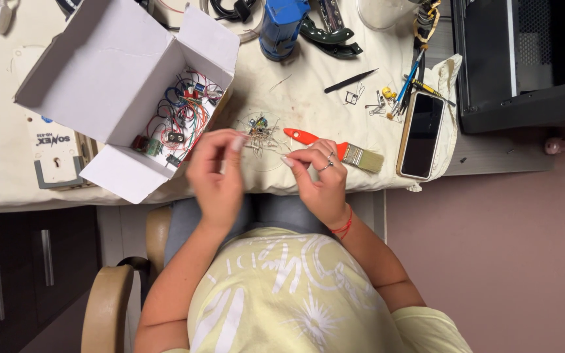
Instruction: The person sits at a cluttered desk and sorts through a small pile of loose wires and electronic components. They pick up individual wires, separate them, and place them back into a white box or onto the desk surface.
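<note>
My left hand (pixel 217 171) and my right hand (pixel 320 178) meet over the table's front edge. Between them lies a small tangle of electronic components (pixel 259 133) with thin metal leads, on what looks like a clear plastic bag. The fingertips of my left hand pinch the left side of the tangle. My right hand, with rings and a red thread at the wrist, has thumb and forefinger pinched together just right of the tangle, on what looks like a thin lead. What sits between those fingers is too small to see clearly.
An open white cardboard box (pixel 116 72) with coloured wires and small parts stands at the left. An orange-handled paintbrush (pixel 354 155) lies behind my right hand, with a phone (pixel 420 134), black tweezers (pixel 351 80), a blue canister (pixel 281 26) and a black computer case (pixel 524 59) further off.
</note>
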